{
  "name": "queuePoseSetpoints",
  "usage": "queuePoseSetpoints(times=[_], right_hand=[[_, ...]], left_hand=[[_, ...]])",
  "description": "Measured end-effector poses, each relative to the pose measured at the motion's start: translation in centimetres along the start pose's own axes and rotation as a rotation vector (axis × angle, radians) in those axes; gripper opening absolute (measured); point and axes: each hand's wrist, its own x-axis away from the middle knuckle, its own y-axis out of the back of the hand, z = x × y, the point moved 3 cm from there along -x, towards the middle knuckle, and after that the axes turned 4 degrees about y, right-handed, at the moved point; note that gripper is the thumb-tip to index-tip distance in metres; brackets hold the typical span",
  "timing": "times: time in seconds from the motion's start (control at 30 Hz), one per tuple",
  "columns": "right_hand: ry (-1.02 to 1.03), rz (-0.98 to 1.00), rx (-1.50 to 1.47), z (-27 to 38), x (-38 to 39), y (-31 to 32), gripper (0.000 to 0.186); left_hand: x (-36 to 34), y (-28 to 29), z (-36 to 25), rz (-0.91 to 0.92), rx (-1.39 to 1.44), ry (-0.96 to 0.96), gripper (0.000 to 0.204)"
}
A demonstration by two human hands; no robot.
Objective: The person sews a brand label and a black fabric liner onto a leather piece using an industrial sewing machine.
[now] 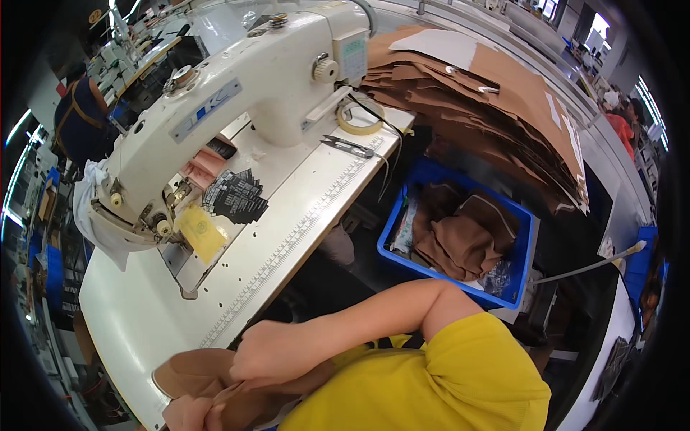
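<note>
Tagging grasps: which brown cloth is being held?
The cloth at lower left, gripped by left hand and right hand; others lie in the blue bin or stack.

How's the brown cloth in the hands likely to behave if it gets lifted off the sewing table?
The brown cloth is probably floppy, as it creases where the left hand and right hand grip it. It is likely light for its size, since its edge looks thin. Its matt surface suggests it may not slip easily.
</note>
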Motion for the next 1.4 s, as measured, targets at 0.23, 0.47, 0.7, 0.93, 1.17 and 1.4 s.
queuePoseSetpoints(times=[0.23,0.47,0.7,0.93,1.17,1.4], right_hand=[[-0.649,-0.376,0.286,4.3,19.3,13.9,0.016],[-1.136,-0.629,0.940,18.1,32.8,17.1,0.033],[-1.593,-0.396,0.517,3.2,47.1,3.1,0.022],[-1.038,-0.855,0.615,-7.3,37.7,4.3,0.014],[-0.440,-1.186,0.911,-9.8,27.5,16.0,0.010],[-1.057,-1.746,0.711,-20.4,34.5,8.1,0.014]], left_hand=[[-15.9,-10.6,-11.3,0.253,0.187,-0.505,0.015],[-20.4,-22.6,-27.9,-0.160,0.539,-1.049,0.024],[-12.5,-33.2,-25.7,0.450,0.349,-1.070,0.027],[-6.8,-29.9,-27.5,1.054,0.900,-0.856,0.045],[-8.5,-23.2,-30.0,1.136,0.903,-0.862,0.041],[-9.8,-20.5,-27.7,0.864,0.932,-0.718,0.039]])
